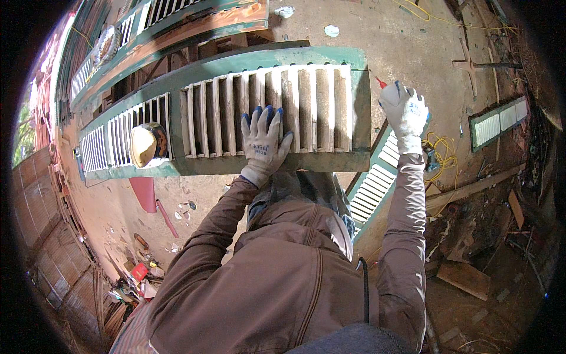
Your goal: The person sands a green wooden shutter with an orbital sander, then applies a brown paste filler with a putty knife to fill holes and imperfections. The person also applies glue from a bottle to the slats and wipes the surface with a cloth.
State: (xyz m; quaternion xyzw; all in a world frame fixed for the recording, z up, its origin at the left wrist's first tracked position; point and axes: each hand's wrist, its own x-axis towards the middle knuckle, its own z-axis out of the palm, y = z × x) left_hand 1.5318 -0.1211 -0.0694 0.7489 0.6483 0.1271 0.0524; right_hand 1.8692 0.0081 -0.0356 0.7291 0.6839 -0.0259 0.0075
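A green-framed louvered shutter (pixel 271 57) with pale, worn slats lies across in front of me. My left hand (pixel 265 141), in a white glove with blue fingertips, rests on its slats near the front rail, fingers spread. Off the shutter's right end, my right hand (pixel 405 112) is raised in a matching glove, its fingers curled closed. A small red tip (pixel 381 84) pokes out at the far side of that fist; the rest of what it belongs to is hidden. On the shutter's left part sits a round cream-coloured object with a dark rim (pixel 144 146).
More green shutter frames (pixel 236 19) are stacked at the far left. Another louvered panel (pixel 375 187) slants beneath the right end, and a smaller one (pixel 500 123) lies farther right. A power tool (pixel 432 158) with coiled yellow cord (pixel 446 154) is on the floor. Scraps lie at lower left.
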